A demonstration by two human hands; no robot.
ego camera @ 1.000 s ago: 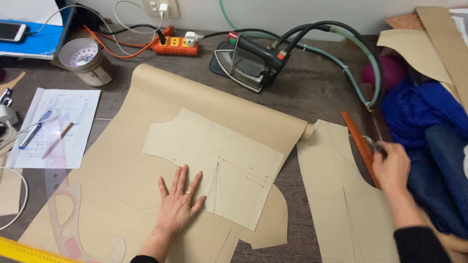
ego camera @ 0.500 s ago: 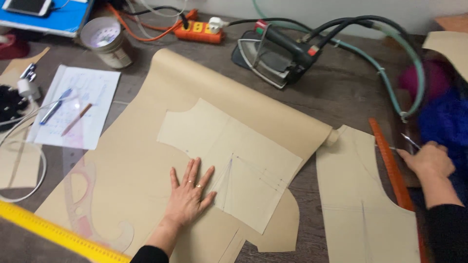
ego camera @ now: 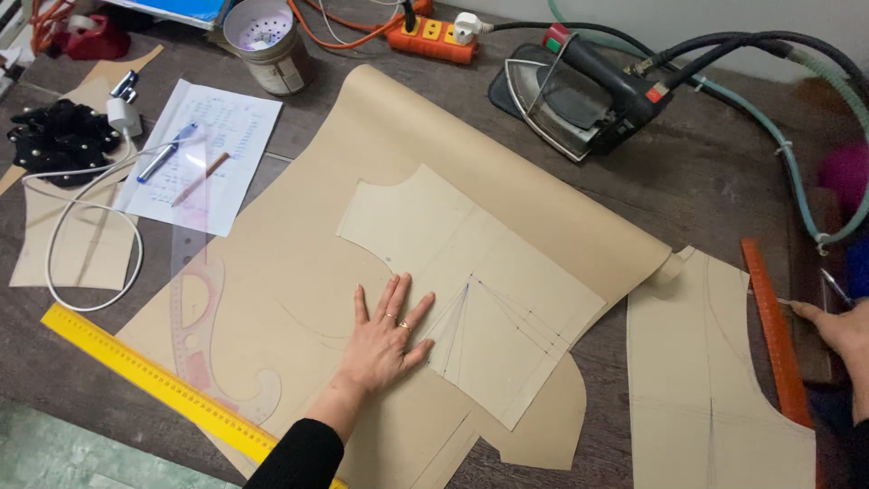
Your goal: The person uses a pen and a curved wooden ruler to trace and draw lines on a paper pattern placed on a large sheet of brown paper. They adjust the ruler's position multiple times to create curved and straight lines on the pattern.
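A cut paper pattern piece (ego camera: 471, 290), pale beige with pencilled dart lines fanning from one point, lies flat on a larger sheet of brown kraft paper (ego camera: 299, 272) spread across the dark wooden desk (ego camera: 715, 190). The left hand (ego camera: 385, 340) rests palm down with fingers spread, pressing on the pattern piece's lower left edge and the brown paper beneath it. The right hand (ego camera: 837, 330) sits at the far right edge of view, partly cut off, pinching a thin pointed tool (ego camera: 833, 288) just beside an orange ruler (ego camera: 774, 330); how tightly it grips cannot be told. A second pattern piece (ego camera: 706, 380) lies left of that ruler. A yellow ruler (ego camera: 154, 380) and a clear curved ruler (ego camera: 195, 317) lie left of the pressing hand. A steam iron (ego camera: 579, 95) stands behind the paper, near an orange power strip (ego camera: 434, 38).
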